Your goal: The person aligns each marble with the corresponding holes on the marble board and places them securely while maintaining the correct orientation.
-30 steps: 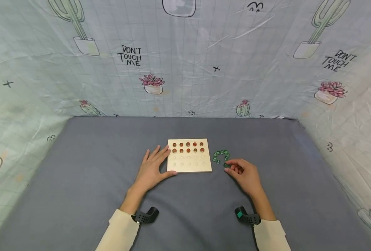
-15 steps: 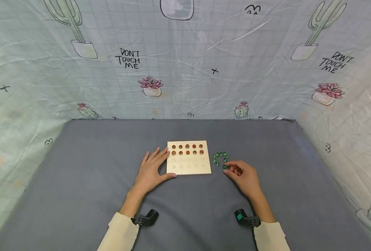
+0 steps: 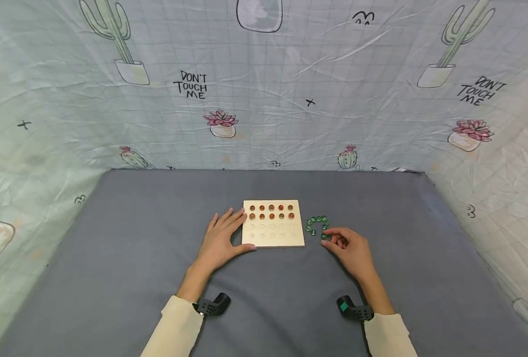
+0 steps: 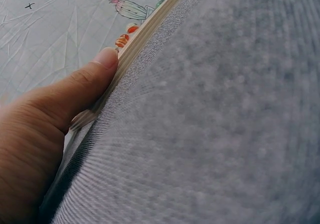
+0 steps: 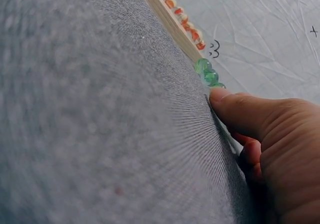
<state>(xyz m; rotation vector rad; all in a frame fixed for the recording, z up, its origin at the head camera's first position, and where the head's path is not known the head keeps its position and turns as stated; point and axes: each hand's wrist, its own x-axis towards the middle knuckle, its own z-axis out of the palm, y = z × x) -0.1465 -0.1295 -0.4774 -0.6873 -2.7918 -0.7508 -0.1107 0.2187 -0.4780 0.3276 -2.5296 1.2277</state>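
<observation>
On the grey desk, the left hand lies flat with straight fingers against the wooden peg board, probably to keep it from sliding. Just right of it, the right hand pinches one green marble from the cluster.

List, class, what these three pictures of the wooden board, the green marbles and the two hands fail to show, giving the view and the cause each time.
1. Head view: whether the right hand pinches a green marble; too small, fingers cover it.
2. Right wrist view: most green marbles hidden behind the thumb.
3. Left wrist view: the wooden board shows edge-on, so its holes are unseen.
4. Left wrist view: the left hand fingers, cut off by the frame.
</observation>
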